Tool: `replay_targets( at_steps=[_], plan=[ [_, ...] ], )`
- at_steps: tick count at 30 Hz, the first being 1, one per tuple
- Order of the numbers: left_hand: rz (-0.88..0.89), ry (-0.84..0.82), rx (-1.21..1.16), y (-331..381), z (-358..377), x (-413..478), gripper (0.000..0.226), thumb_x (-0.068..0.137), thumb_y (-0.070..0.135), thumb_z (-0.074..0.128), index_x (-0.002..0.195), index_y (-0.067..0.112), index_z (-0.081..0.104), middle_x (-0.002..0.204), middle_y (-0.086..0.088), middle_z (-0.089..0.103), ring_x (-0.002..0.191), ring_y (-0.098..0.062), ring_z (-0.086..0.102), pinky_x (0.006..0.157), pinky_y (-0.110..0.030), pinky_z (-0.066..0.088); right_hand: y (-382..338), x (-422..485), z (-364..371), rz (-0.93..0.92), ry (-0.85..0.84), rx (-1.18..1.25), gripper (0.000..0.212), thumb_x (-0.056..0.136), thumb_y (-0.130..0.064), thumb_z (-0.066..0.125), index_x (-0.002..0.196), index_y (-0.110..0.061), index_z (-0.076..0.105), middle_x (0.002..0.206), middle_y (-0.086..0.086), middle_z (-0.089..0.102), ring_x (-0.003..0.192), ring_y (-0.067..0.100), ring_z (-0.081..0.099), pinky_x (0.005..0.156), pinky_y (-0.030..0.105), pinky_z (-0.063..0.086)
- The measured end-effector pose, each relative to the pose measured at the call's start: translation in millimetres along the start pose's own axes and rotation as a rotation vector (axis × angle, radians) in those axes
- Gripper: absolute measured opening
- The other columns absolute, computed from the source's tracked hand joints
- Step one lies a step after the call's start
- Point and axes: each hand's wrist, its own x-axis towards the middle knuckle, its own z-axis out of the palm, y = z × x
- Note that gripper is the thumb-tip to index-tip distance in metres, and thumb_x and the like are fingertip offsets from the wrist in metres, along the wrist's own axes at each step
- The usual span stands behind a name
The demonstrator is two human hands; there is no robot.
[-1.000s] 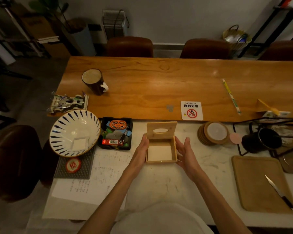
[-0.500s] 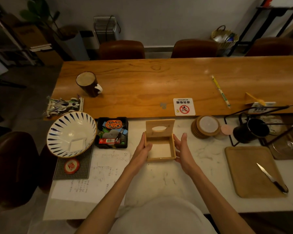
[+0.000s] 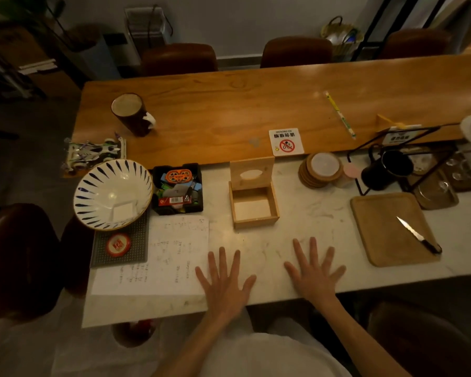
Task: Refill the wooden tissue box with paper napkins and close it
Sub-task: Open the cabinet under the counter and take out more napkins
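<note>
The wooden tissue box (image 3: pixel 256 221) stands open on the white marble counter (image 3: pixel 297 210), with white napkins (image 3: pixel 252 209) lying flat inside. Its lid (image 3: pixel 252 172), with an oval slot, stands upright at the box's far side. My left hand (image 3: pixel 225 281) lies flat on the counter, fingers spread, below and left of the box. My right hand (image 3: pixel 314 273) lies flat too, fingers spread, below and right of it. Neither hand touches the box or holds anything.
A striped bowl (image 3: pixel 112 194) holding a folded napkin sits left, beside a black tray of small items (image 3: pixel 177 189). A paper sheet (image 3: pixel 158 257) lies under my left fingers. Right: coasters (image 3: pixel 321 170), a black pitcher (image 3: pixel 386 170), a wooden board (image 3: pixel 392 229) with a knife (image 3: pixel 418 235).
Both hands let go of the box's sides and drew back toward me, now flat on the counter. The box stays in place, lid still up.
</note>
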Motion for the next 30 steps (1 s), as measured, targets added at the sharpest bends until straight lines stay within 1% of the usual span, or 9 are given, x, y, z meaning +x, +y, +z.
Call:
replay_targets(
  at_steps=[5, 8, 12, 14, 16, 18, 22, 27, 30],
  plan=[
    [-0.034, 0.064, 0.109, 2.0, 12.4, -3.9, 0.083, 0.084, 0.081, 0.016, 0.152, 0.042, -0.011, 0.163, -0.001, -0.018, 0.149, -0.031, -0.016, 0.106, -0.076, -0.007, 8.7, 5.0, 5.4, -0.051, 0.051, -0.016, 0.067, 0.086, -0.078, 0.007, 0.138, -0.057, -0.029, 0.158, -0.01, -0.029, 0.143, 0.04, -0.028, 0.103, 0.076, -0.012],
    [-0.066, 0.13, 0.119, -0.6, 17.9, -7.1, 0.081, 0.084, 0.081, 0.017, 0.153, 0.043, -0.005, 0.164, -0.001, -0.012, 0.15, -0.031, -0.01, 0.104, -0.078, -0.006, 6.7, 5.1, 13.4, -0.071, 0.092, -0.022, 0.067, 0.085, -0.078, 0.005, 0.139, -0.056, -0.027, 0.159, -0.008, -0.027, 0.143, 0.041, -0.027, 0.102, 0.077, -0.011],
    [-0.115, 0.176, 0.084, 9.5, 30.7, -17.2, 0.075, 0.089, 0.076, 0.015, 0.149, 0.046, -0.018, 0.161, 0.002, -0.026, 0.148, -0.028, -0.023, 0.103, -0.077, -0.012, 19.4, 6.4, 25.1, -0.135, 0.139, -0.032, 0.067, 0.085, -0.078, 0.003, 0.141, -0.055, -0.025, 0.159, -0.007, -0.028, 0.141, 0.042, -0.031, 0.1, 0.077, -0.014],
    [-0.158, 0.167, 0.053, 16.8, 30.5, -21.3, 0.07, 0.091, 0.073, 0.011, 0.146, 0.047, -0.024, 0.16, 0.004, -0.029, 0.147, -0.027, -0.027, 0.104, -0.076, -0.012, 21.4, 6.9, 21.4, -0.157, 0.143, -0.016, 0.065, 0.086, -0.077, 0.002, 0.141, -0.055, -0.024, 0.16, -0.007, -0.025, 0.142, 0.043, -0.029, 0.1, 0.077, -0.012],
    [-0.173, 0.201, 0.071, 18.2, 34.4, -15.6, 0.067, 0.091, 0.07, 0.008, 0.148, 0.046, -0.019, 0.162, 0.003, -0.022, 0.148, -0.027, -0.021, 0.105, -0.075, -0.01, 25.2, 10.1, 24.8, -0.187, 0.183, -0.031, 0.063, 0.087, -0.075, 0.002, 0.141, -0.055, -0.024, 0.161, -0.007, -0.022, 0.143, 0.043, -0.024, 0.102, 0.077, -0.008],
    [-0.172, 0.258, 0.147, 17.2, 42.2, -10.3, 0.066, 0.092, 0.067, 0.007, 0.152, 0.043, -0.008, 0.164, -0.001, -0.01, 0.151, -0.027, -0.011, 0.105, -0.075, -0.005, 28.2, 11.8, 28.2, -0.191, 0.247, -0.054, 0.063, 0.089, -0.073, 0.004, 0.143, -0.054, -0.021, 0.163, -0.006, -0.017, 0.145, 0.043, -0.02, 0.103, 0.076, -0.006],
    [-0.086, 0.361, 0.181, 4.5, 64.4, -4.7, 0.064, 0.094, 0.057, 0.018, 0.155, 0.038, 0.007, 0.165, -0.004, 0.002, 0.152, -0.029, -0.001, 0.108, -0.075, 0.002, 29.8, 13.0, 45.7, -0.167, 0.365, -0.076, 0.063, 0.093, -0.07, 0.014, 0.149, -0.05, -0.008, 0.164, -0.005, -0.005, 0.147, 0.044, -0.012, 0.103, 0.077, -0.002],
    [-0.083, 0.388, 0.188, 1.1, 61.2, -6.0, 0.065, 0.093, 0.055, 0.02, 0.154, 0.038, 0.008, 0.165, -0.003, 0.001, 0.152, -0.028, -0.002, 0.109, -0.075, 0.001, 23.6, 13.9, 49.1, -0.183, 0.427, -0.103, 0.062, 0.093, -0.068, 0.018, 0.151, -0.049, 0.002, 0.165, -0.005, 0.001, 0.147, 0.045, -0.006, 0.103, 0.079, 0.001],
    [-0.087, 0.396, 0.169, 3.7, 59.3, -4.8, 0.064, 0.093, 0.056, 0.018, 0.154, 0.04, 0.006, 0.165, -0.003, -0.001, 0.152, -0.027, -0.004, 0.109, -0.074, 0.0, 23.9, 15.7, 48.6, -0.179, 0.449, -0.088, 0.06, 0.094, -0.066, 0.015, 0.15, -0.049, 0.003, 0.164, -0.006, 0.004, 0.148, 0.044, -0.006, 0.104, 0.077, -0.003]
  ],
)
